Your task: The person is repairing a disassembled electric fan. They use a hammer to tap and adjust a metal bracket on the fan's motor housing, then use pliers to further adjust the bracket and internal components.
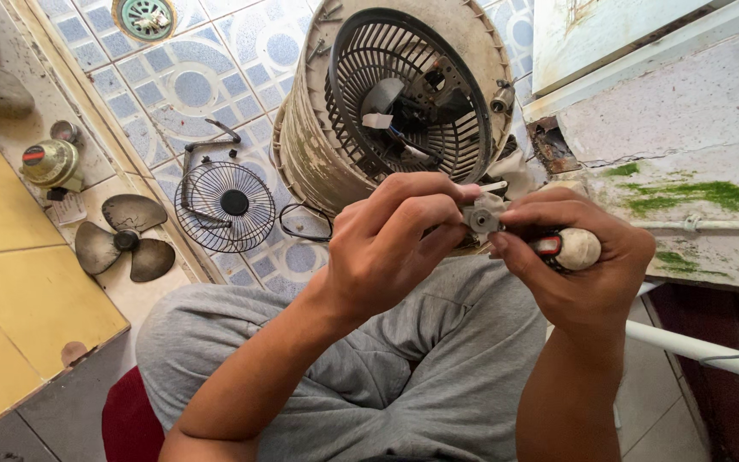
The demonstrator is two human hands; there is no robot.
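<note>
Left grip: the left hand (387,244) has its fingers pinched together on a thin white stick (491,186) that pokes toward the small part.
Right grip: the right hand (579,265) is clamped around a tool with a cream handle (576,248) and a red band; its thumb and first finger press on the small grey part (482,214).
Where the part is: up in the air between both hands, over the person's lap, just in front of the big fan shell.
What the part is: maybe a little gear box or knob piece; it is too small to tell for sure.
Doing it well: I think the right hand should keep the part very still while the left hand moves the stick slowly. Small pushes look best, as the part could slip and drop on the tiled floor (190,85).
Behind the hands: a dirty round fan shell (318,128) with a black grill (369,51) lies tipped on the floor.
To the side: a small wire guard (224,205), a fan blade (126,239) and a brass-coloured motor piece (49,162).
Far corner: a green floor drain (144,15).
</note>
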